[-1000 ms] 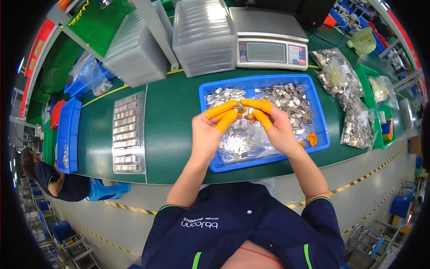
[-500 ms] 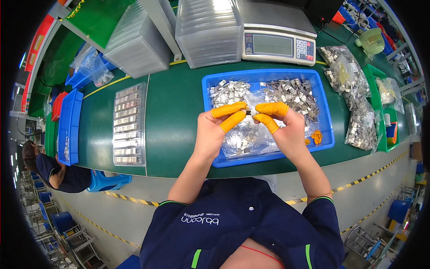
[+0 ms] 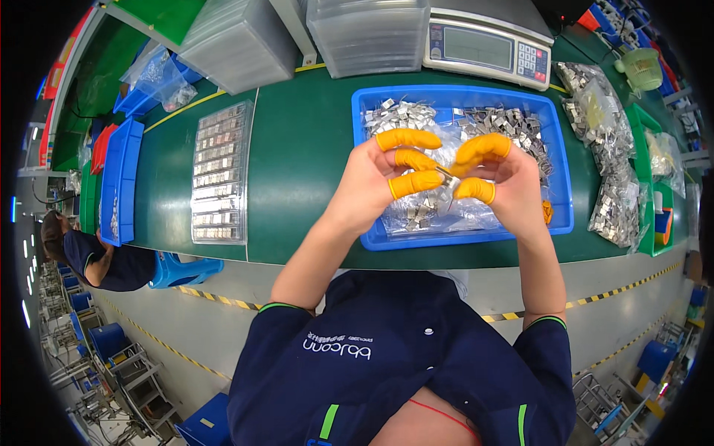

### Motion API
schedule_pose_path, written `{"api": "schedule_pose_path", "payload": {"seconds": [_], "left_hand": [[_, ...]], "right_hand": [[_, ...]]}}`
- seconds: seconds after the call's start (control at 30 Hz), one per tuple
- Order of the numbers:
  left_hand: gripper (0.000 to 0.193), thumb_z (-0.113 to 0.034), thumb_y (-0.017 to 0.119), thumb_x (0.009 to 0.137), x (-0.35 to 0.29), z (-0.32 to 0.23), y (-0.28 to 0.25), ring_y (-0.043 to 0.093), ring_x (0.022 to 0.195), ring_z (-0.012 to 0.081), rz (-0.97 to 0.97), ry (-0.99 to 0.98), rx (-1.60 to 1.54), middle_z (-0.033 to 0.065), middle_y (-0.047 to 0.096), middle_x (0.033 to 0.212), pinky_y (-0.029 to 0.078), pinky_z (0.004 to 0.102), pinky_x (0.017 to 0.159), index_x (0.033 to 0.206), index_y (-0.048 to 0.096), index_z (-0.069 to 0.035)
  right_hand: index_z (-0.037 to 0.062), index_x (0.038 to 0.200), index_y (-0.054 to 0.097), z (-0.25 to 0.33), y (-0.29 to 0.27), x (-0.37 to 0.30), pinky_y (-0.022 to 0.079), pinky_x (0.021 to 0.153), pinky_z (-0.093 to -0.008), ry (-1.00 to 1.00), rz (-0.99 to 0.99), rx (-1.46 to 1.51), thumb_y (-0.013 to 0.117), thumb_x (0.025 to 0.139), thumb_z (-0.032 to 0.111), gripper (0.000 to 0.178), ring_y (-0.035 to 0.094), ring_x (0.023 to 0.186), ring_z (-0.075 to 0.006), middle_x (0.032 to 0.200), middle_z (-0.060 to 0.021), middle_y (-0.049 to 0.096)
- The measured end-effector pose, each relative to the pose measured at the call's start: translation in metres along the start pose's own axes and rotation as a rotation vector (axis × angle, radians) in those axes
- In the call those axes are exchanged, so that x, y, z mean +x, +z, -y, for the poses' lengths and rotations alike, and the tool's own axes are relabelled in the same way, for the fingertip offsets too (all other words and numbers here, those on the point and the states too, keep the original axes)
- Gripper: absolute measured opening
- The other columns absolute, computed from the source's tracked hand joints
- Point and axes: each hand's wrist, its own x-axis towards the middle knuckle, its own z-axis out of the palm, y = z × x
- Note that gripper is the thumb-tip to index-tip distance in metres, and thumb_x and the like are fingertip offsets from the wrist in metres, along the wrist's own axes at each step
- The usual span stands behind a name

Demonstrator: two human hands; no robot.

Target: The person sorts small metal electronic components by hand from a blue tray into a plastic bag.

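My left hand (image 3: 372,178) and my right hand (image 3: 513,186) meet above a blue tray (image 3: 461,242), with orange-yellow finger cots on their fingers. Between the fingertips is a small silver metal part (image 3: 452,183) with a thin lead, and a darker strip shows at its upper edge. The left fingers pinch it from one side; the right thumb and forefinger close on it from the other. Beneath them the tray holds piles of similar silver parts (image 3: 506,123) and a clear plastic bag (image 3: 446,215). A loose finger cot (image 3: 547,212) lies by the right wrist.
To the left lies a clear tray (image 3: 220,175) with rows of parts. Stacked clear trays (image 3: 368,37) and a digital scale (image 3: 487,48) stand behind. Bags of parts (image 3: 613,201) line the right side. A person (image 3: 100,256) sits at far left beside another blue tray (image 3: 123,182).
My hands have moved slightly right within the view, and the fingers have loosened from a tight pinch into a wider spread around the part. The silver part now shows between them.
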Motion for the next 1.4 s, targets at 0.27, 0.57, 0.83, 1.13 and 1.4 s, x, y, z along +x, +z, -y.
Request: {"api": "schedule_pose_path", "payload": {"seconds": [0.27,0.57,0.83,1.13,1.4], "left_hand": [[0.04,-0.002,0.07,0.073,0.019,0.005,-0.003,0.062,0.085,0.0137,-0.01,-0.039,0.145,0.007,0.065,0.089,0.048,0.0254,0.08,0.109,0.055,0.001],[0.024,-0.027,0.078,0.056,-0.018,0.006,-0.027,0.045,0.097,0.0227,-0.179,0.181,1.74,0.0052,0.056,0.088,0.023,0.0471,0.09,0.07,0.07,-0.008],[0.02,-0.022,0.072,0.059,-0.023,0.036,-0.015,0.043,0.096,0.0233,-0.009,0.151,2.175,0.006,0.051,0.084,0.026,0.0444,0.09,0.069,0.066,-0.006],[0.016,-0.011,0.074,0.065,-0.02,0.023,-0.019,0.055,0.072,0.0173,-0.006,0.224,1.692,0.0055,0.061,0.072,0.039,0.0307,0.081,0.075,0.065,-0.002],[0.023,0.006,0.068,0.072,-0.014,0.027,-0.001,0.063,0.08,0.0161,-0.311,0.225,0.36,0.0118,0.066,0.091,0.051,0.0264,0.075,0.094,0.064,0.006]], "right_hand": [[-0.0025,0.092,0.066,-0.008,0.002,0.009,0.05,0.076,-0.0254,0.016,-0.036,-0.126,0.066,0.077,0.001,0.016,0.063,0.081,-0.0142,0.088,-0.0083,0.067],[0.006,0.105,0.059,-0.041,0.0,0.025,0.048,0.068,-0.0352,-0.421,-0.225,-1.032,0.068,0.074,0.01,0.033,0.059,0.071,-0.0289,0.087,-0.0113,0.06],[-0.0008,0.088,0.059,-0.079,0.038,0.029,0.048,0.066,-0.0405,-0.157,0.22,-1.13,0.064,0.074,0.011,0.019,0.06,0.076,-0.0329,0.083,-0.0163,0.059],[-0.0021,0.097,0.062,-0.054,0.021,0.021,0.051,0.071,-0.0327,-0.051,0.028,-0.801,0.062,0.077,0.002,0.02,0.064,0.081,-0.027,0.091,-0.0184,0.064],[-0.0063,0.103,0.058,-0.024,0.017,0.005,0.052,0.079,-0.027,0.142,-0.184,0.053,0.063,0.079,-0.002,0.025,0.063,0.086,-0.0179,0.096,-0.011,0.064]]}}
